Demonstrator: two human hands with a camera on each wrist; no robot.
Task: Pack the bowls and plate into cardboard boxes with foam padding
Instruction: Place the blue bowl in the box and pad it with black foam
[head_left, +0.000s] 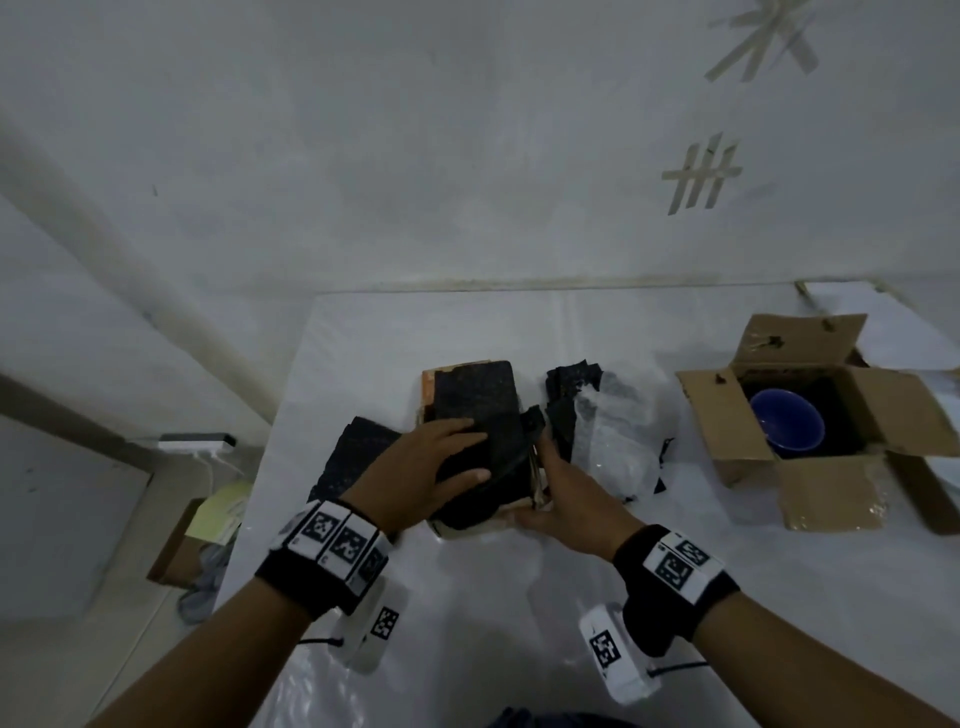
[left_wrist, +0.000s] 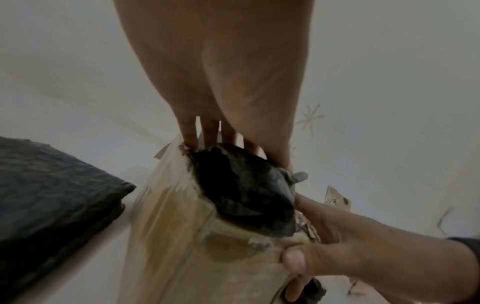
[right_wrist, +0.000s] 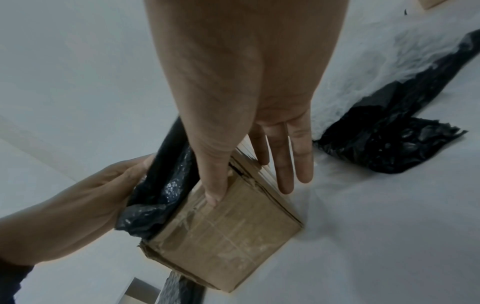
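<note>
A small cardboard box (head_left: 428, 395) stands mid-table with a black foam sheet (head_left: 478, 400) lying over and into its open top. My left hand (head_left: 475, 454) holds a fold of that foam (left_wrist: 244, 195) between fingers and thumb, down at the box mouth (left_wrist: 182, 236). My right hand (head_left: 550, 483) grips the box's near right corner, thumb on the front face (right_wrist: 228, 232) and fingers down the side. What lies under the foam is hidden. To the right, a blue bowl (head_left: 787, 421) sits in a second open box (head_left: 826, 499) on dark padding.
A white bubble-wrap sheet (head_left: 618, 431) and loose black foam pieces (right_wrist: 384, 144) lie between the two boxes. More black foam (head_left: 358, 452) is stacked left of the centre box. The table (head_left: 467, 623) has a white cover; its left edge drops to a floor box (head_left: 176, 540).
</note>
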